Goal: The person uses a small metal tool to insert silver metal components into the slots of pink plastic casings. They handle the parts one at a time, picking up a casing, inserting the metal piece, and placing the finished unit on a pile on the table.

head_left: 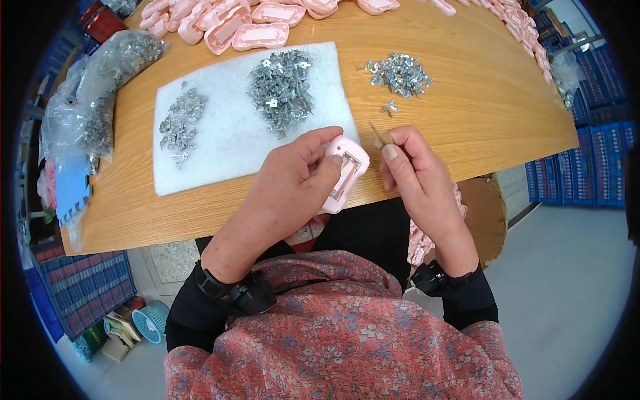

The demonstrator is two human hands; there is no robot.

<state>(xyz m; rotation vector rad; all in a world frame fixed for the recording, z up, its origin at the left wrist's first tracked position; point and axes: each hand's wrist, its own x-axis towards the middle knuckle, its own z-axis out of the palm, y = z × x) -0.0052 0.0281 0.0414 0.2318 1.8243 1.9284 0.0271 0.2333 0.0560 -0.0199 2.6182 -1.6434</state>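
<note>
My left hand grips a pale pink plastic casing near the table's front edge. Its rectangular recess faces up, and my thumb presses on that recess. In my right hand, thumb and fingers pinch a thin pointed tool, its tip aimed up and left, apart from the casing; most of its handle is hidden. Beyond my hands, a white foam sheet carries a dense pile of small metal pieces and a looser heap of metal clips. Another metal heap lies on bare wood to the right.
Many pink casings crowd the far side of the wooden table. A clear bag of metal parts sits at the left. Below right stands an open carton beside pink parts; blue crates are stacked further right.
</note>
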